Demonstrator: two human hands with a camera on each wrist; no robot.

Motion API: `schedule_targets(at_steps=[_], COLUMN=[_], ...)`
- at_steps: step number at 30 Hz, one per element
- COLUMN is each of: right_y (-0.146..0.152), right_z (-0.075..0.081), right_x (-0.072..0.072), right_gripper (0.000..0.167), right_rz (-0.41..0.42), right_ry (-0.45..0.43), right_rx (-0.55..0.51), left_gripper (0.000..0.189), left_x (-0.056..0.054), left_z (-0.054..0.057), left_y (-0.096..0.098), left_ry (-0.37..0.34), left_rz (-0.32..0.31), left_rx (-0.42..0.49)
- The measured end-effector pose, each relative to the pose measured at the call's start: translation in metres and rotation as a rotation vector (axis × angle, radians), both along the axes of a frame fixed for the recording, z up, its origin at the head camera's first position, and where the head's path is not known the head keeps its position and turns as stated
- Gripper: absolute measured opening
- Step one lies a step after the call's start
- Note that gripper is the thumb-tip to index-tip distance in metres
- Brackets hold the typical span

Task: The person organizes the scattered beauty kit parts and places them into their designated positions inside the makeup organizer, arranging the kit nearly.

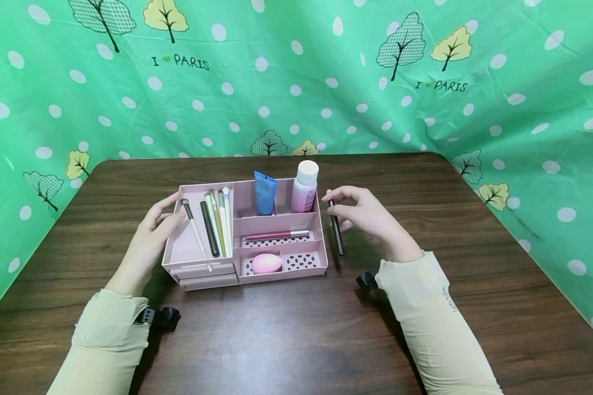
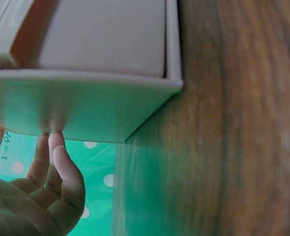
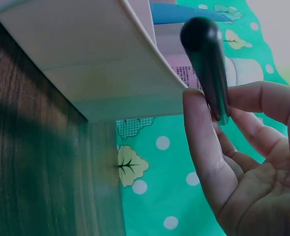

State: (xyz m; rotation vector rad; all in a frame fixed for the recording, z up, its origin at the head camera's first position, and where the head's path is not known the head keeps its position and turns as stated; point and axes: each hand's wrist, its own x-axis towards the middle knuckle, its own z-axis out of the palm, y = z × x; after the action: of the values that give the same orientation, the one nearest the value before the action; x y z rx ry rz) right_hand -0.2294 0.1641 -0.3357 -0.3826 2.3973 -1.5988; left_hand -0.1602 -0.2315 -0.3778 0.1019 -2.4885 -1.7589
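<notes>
A pink cosmetics organizer [image 1: 278, 221] stands on the table, holding a blue tube [image 1: 265, 193], a white-capped pink bottle [image 1: 303, 189], a burgundy tube [image 1: 274, 236] and a pink egg-shaped makeup sponge [image 1: 267, 264]. Several makeup brushes [image 1: 221, 219] lie in its left tray. My left hand [image 1: 150, 236] rests at the organizer's left side, and in the left wrist view its fingertips [image 2: 56, 140] touch the outer wall. Just off the right side, my right hand [image 1: 363, 216] pinches a slim black pen-shaped cosmetic [image 1: 335, 227] between thumb and fingers. In the right wrist view its rounded black end points toward the camera.
Dark wood-grain table [image 1: 286, 340] lies under everything. Behind it hangs a green dotted cloth [image 1: 296, 88] with printed trees. Small drawers [image 1: 207, 277] form the organizer's front left. Black wrist cameras are strapped over both sleeves.
</notes>
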Motion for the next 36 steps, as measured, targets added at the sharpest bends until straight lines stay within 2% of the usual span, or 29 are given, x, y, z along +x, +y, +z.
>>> schedule_targets(at_steps=[13, 36], right_y=[-0.004, -0.019], right_z=[0.001, 0.001], right_x=[0.003, 0.012], right_gripper=[0.034, 0.027], right_rz=[0.029, 0.030], right_ry=[-0.006, -0.005], right_rx=[-0.058, -0.083], left_gripper=[0.056, 0.055], left_x=[0.000, 0.001], left_z=[0.000, 0.001], left_y=[0.000, 0.001], left_ry=[0.000, -0.001], left_rz=[-0.001, -0.001], left_rx=[0.005, 0.005])
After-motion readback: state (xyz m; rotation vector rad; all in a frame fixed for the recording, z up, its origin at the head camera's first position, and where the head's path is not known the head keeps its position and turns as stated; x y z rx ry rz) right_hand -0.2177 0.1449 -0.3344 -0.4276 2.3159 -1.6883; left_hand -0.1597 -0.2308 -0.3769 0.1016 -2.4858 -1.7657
